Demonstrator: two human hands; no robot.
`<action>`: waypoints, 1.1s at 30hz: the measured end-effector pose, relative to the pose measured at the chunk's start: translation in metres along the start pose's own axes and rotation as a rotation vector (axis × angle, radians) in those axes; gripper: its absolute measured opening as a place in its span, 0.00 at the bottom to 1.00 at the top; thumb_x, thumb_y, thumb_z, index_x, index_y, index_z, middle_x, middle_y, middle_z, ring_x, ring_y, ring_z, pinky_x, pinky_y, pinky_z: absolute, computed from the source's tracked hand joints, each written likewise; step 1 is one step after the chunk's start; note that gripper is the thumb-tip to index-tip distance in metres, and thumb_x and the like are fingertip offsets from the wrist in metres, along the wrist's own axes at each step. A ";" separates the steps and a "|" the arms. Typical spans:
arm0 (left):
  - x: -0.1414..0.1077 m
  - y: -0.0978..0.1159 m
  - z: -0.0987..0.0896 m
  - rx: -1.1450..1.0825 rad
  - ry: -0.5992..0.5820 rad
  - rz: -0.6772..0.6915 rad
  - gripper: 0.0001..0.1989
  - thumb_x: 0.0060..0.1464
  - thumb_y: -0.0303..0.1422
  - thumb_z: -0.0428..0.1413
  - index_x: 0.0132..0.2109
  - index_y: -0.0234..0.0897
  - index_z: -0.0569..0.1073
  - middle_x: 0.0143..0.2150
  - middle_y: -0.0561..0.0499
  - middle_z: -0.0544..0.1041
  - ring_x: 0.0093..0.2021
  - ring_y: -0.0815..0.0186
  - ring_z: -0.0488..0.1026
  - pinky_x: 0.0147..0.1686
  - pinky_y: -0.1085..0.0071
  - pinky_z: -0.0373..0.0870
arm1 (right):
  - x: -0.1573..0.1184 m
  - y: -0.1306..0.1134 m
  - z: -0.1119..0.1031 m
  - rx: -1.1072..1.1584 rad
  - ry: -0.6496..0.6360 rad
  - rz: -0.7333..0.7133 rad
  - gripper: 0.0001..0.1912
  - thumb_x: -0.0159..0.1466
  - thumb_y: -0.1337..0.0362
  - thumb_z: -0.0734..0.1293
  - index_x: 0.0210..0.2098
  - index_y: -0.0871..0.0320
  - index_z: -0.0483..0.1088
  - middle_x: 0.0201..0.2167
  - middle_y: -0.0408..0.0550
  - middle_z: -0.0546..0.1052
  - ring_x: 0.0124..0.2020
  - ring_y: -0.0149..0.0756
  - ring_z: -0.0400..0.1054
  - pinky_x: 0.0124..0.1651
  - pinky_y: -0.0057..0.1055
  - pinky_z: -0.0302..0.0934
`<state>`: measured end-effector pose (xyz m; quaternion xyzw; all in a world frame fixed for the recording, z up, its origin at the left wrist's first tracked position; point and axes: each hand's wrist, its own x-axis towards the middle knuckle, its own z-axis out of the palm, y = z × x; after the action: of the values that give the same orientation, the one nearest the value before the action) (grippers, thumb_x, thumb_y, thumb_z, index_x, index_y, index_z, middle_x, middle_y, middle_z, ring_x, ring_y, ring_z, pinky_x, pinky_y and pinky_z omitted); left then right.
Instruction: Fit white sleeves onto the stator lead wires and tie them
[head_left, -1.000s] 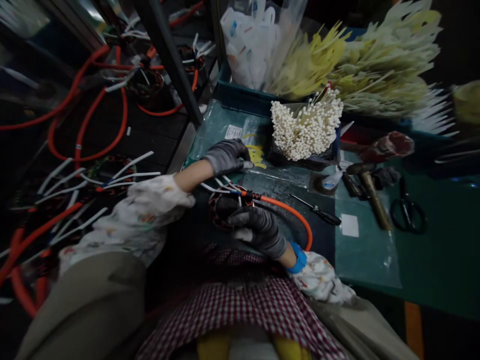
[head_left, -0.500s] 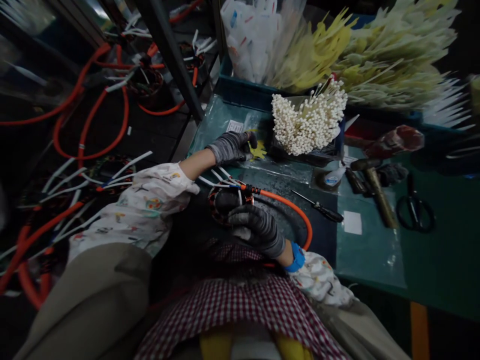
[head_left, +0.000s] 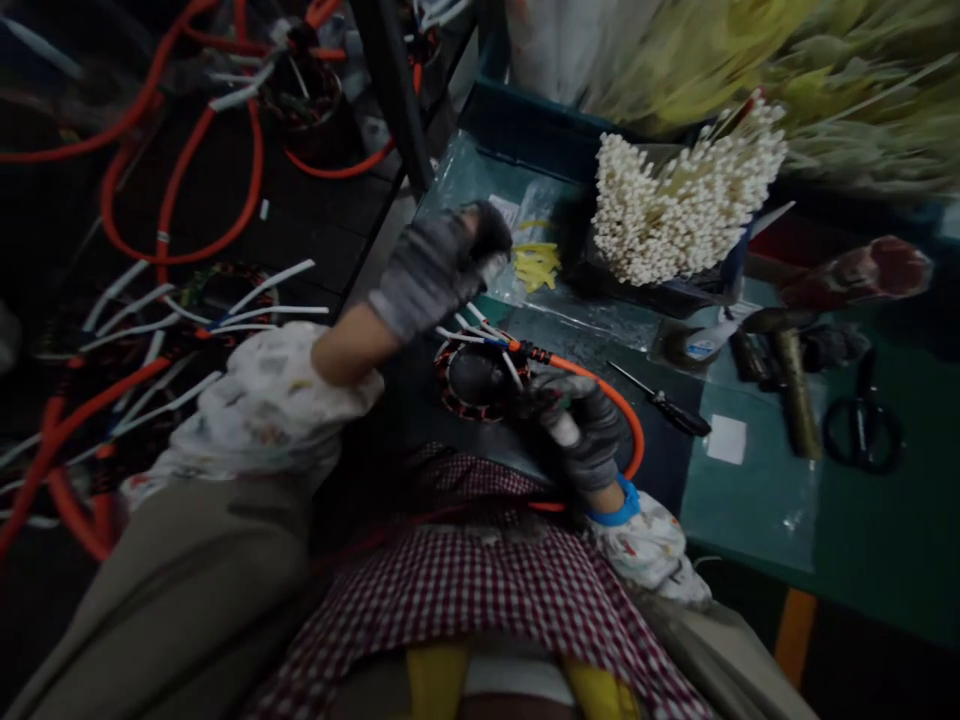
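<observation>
Two shifts | left hand (head_left: 441, 266) back from yellow strips (head_left: 535, 266), curled | right hand (head_left: 586, 428) aside, half-curled | holds unclear | wire ring (head_left: 448, 393) better exposed

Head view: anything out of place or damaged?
Possibly: a small white piece lies alone on the dark surface at picture left, like a stray offcut. Nothing on the ring-shaped coil looks plainly damaged.

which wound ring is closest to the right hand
The wound ring just left of the right hand, its orange cable curving past that hand; the other rings lie farther off, to the left and upper left.
</observation>
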<state>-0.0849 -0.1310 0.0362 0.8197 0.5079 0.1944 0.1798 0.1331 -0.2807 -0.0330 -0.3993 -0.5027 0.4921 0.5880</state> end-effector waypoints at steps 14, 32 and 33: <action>-0.146 -0.011 0.026 0.187 0.062 0.626 0.13 0.74 0.28 0.58 0.60 0.42 0.81 0.54 0.50 0.89 0.55 0.56 0.84 0.58 0.56 0.80 | 0.013 -0.008 0.005 0.063 0.083 -0.003 0.13 0.71 0.49 0.81 0.39 0.47 0.78 0.36 0.38 0.83 0.30 0.33 0.76 0.32 0.32 0.73; -0.153 -0.029 0.053 -0.061 0.245 0.592 0.15 0.72 0.26 0.63 0.60 0.45 0.79 0.55 0.50 0.87 0.64 0.60 0.82 0.68 0.57 0.78 | 0.012 -0.029 0.017 -0.784 -0.429 -0.265 0.08 0.79 0.59 0.72 0.52 0.52 0.83 0.43 0.50 0.87 0.41 0.42 0.83 0.46 0.37 0.80; -0.155 -0.030 0.052 -0.063 0.238 0.599 0.15 0.71 0.25 0.63 0.60 0.46 0.79 0.54 0.50 0.87 0.65 0.60 0.81 0.69 0.57 0.77 | 0.013 -0.029 0.020 -0.894 -0.456 -0.246 0.09 0.79 0.60 0.71 0.53 0.52 0.84 0.44 0.52 0.87 0.42 0.44 0.83 0.47 0.37 0.80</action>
<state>-0.1448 -0.2630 -0.0446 0.8983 0.2551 0.3488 0.0793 0.1189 -0.2746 0.0013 -0.4322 -0.8225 0.2310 0.2889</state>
